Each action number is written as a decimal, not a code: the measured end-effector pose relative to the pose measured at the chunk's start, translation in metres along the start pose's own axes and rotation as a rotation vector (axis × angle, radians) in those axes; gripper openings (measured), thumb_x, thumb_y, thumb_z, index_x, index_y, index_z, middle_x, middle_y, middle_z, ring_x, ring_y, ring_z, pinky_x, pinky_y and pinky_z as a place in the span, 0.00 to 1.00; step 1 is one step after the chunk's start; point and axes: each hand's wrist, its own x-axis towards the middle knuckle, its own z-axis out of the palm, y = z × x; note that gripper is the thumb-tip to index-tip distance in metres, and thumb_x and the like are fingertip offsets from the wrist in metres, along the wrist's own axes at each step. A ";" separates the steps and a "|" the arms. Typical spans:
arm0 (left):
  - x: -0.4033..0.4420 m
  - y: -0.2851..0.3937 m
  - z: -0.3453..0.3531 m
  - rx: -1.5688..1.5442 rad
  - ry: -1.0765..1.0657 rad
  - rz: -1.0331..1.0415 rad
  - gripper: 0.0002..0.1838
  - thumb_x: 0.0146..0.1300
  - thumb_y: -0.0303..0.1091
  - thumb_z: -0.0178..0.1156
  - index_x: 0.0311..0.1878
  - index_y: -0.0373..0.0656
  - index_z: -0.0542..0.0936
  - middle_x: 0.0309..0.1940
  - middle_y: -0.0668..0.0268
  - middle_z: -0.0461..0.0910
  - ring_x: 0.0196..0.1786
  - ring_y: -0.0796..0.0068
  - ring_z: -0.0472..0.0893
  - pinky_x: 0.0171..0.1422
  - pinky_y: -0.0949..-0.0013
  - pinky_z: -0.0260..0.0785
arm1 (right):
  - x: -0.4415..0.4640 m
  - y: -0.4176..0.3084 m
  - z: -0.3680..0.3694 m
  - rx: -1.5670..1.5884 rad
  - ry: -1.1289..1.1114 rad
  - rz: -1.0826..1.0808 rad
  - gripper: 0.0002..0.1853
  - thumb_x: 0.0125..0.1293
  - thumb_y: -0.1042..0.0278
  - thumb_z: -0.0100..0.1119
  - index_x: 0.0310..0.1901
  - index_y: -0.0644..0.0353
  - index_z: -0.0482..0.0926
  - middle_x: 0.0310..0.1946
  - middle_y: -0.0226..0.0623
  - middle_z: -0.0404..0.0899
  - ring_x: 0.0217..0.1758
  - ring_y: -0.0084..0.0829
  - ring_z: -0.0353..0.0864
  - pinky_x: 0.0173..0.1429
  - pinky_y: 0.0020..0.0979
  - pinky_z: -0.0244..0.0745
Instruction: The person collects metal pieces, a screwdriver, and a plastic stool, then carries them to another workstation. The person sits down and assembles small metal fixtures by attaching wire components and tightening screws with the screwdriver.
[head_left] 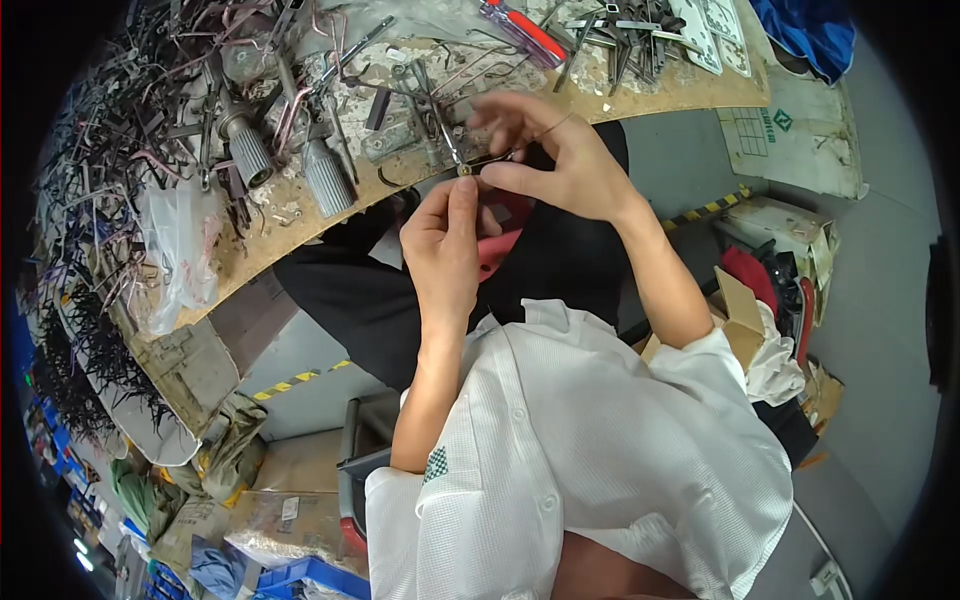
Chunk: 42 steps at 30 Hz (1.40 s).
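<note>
My left hand [443, 240] is closed at the table's front edge, thumb and forefinger pinching a small brass-coloured metal part [464, 170]. A shiny metal rod [447, 130] runs down to that part; whether the two are joined I cannot tell. Just to the right, my right hand [565, 170] has its thumb stretched toward the part and its fingers apart, slightly blurred. A thin dark piece [492, 158] shows between the right thumb and fingers, without a visible grip on it. Behind the hands lies a flat grey metal block [390, 140].
Two ribbed metal handles [326, 178] [245, 148] lie left on the worn table [262, 238]. Tangled metal pieces [120, 110] heap at far left, above a clear plastic bag [180, 245]. A red screwdriver [535, 38] and metal strips [635, 40] lie at the back. Cardboard boxes [790, 225] stand right.
</note>
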 end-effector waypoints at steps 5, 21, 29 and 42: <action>-0.001 0.003 0.001 0.039 -0.022 -0.010 0.15 0.78 0.37 0.56 0.44 0.33 0.84 0.21 0.73 0.76 0.24 0.89 0.70 0.30 0.80 0.60 | -0.003 0.004 -0.001 -0.311 -0.033 -0.083 0.09 0.67 0.74 0.66 0.47 0.63 0.86 0.40 0.35 0.86 0.39 0.20 0.82 0.41 0.23 0.75; 0.002 -0.002 0.002 0.022 -0.053 -0.050 0.17 0.79 0.40 0.54 0.43 0.35 0.84 0.15 0.73 0.73 0.19 0.89 0.67 0.24 0.79 0.55 | -0.003 -0.015 0.016 -0.376 0.095 0.059 0.06 0.65 0.74 0.68 0.42 0.65 0.85 0.33 0.33 0.85 0.25 0.20 0.77 0.32 0.22 0.71; 0.001 -0.001 0.005 -0.051 -0.045 -0.055 0.18 0.79 0.40 0.53 0.42 0.35 0.84 0.15 0.72 0.73 0.20 0.89 0.68 0.25 0.79 0.56 | -0.002 -0.021 0.000 -0.401 0.054 0.017 0.12 0.63 0.74 0.69 0.47 0.64 0.83 0.35 0.33 0.83 0.29 0.21 0.78 0.33 0.23 0.72; 0.003 -0.006 0.007 -0.108 -0.060 -0.008 0.18 0.79 0.38 0.53 0.42 0.33 0.84 0.16 0.72 0.74 0.20 0.88 0.68 0.26 0.79 0.57 | 0.038 0.012 -0.043 -1.092 0.393 -0.382 0.19 0.63 0.71 0.68 0.55 0.64 0.79 0.39 0.42 0.81 0.34 0.41 0.80 0.42 0.37 0.78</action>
